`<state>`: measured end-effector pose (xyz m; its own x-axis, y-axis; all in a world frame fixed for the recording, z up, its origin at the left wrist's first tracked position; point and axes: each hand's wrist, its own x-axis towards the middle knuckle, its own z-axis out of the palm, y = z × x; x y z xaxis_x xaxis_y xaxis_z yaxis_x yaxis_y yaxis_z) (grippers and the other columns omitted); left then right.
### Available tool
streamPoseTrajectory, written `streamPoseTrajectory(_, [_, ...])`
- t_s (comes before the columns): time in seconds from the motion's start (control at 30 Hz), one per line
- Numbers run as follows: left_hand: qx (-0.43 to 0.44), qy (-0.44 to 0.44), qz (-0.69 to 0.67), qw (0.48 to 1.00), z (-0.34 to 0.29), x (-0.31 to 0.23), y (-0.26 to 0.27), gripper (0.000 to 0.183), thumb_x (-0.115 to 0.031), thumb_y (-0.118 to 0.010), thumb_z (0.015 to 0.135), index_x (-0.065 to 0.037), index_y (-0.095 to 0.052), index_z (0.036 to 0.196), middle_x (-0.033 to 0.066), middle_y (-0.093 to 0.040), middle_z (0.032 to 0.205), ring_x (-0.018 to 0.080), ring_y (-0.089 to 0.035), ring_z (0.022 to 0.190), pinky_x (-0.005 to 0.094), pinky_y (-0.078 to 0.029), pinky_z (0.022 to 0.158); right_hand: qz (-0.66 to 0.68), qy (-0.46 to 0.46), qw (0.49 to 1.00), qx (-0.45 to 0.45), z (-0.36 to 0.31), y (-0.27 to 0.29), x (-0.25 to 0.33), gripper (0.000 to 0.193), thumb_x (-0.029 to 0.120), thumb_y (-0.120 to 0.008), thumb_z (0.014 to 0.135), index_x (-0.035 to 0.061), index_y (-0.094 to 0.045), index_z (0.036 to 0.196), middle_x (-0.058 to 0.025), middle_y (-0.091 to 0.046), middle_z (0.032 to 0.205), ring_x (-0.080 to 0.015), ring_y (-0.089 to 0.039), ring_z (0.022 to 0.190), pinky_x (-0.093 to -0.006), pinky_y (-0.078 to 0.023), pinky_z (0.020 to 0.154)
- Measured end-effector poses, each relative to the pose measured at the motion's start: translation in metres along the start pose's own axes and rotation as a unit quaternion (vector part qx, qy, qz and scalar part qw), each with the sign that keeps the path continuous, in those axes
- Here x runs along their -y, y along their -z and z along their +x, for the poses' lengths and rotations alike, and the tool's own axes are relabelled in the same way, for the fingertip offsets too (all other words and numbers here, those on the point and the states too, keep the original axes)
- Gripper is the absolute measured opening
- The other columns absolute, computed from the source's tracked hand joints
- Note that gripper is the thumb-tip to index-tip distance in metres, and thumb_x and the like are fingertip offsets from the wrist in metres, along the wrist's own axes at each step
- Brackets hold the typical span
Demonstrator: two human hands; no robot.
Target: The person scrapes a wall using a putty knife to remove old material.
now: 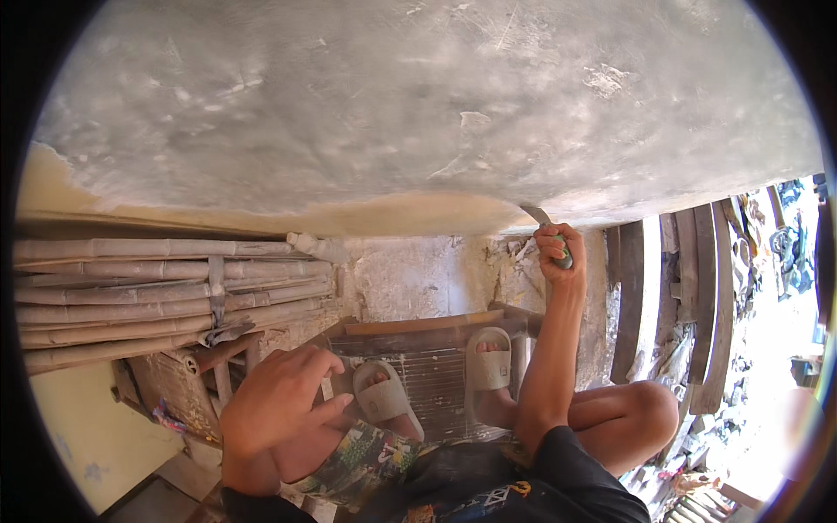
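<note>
Bamboo bundle [157, 292]: one, far left
Left hand [283, 394]: half open, fingers loosely bent
Sandals [384, 399]: two, centre
Scraper [537, 213]: one, right of centre, blade at the wall's [392, 105] grey edge
Right hand [562, 251]: clamped round the scraper's handle

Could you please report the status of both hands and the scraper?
Right grip closed on scraper, blade at the wall, by its grey-tan border. Left grip open, nothing seen in it. Bamboo poles off left, clear of blade.
</note>
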<state>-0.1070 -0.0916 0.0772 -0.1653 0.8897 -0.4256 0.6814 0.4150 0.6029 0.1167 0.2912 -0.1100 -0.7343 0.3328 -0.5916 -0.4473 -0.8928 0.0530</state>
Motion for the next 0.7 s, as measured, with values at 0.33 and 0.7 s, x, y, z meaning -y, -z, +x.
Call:
streamPoseTrajectory(0.33, [-0.002,0.005,0.021,1.0,0.0,-0.003,-0.004,0.032,-0.028,-0.068,0.081,-0.005,-0.055,0.099,0.012,-0.062,0.094,0.0325,-0.061,0.085,0.0412,-0.047,0.075,0.037,-0.047,0.997,0.038,0.019,0.019,0.015,0.016,0.009,-0.04,0.089,0.0031,-0.042,0.075,-0.0055,-0.045,0.068,-0.0114,-0.04,0.047,-0.0224,-0.035,0.033])
streamPoseTrajectory(0.7, [-0.011,0.003,0.027,1.0,0.004,-0.003,-0.006,0.032,-0.028,-0.071,0.078,-0.006,-0.056,0.096,0.0107,-0.064,0.087,0.0269,-0.064,0.084,0.0371,-0.048,0.073,0.014,0.028,0.999,0.004,-0.001,0.009,-0.002,0.016,0.01,-0.041,0.089,0.0019,-0.043,0.075,-0.0035,-0.043,0.066,-0.0105,-0.039,0.046,-0.0223,-0.036,0.033])
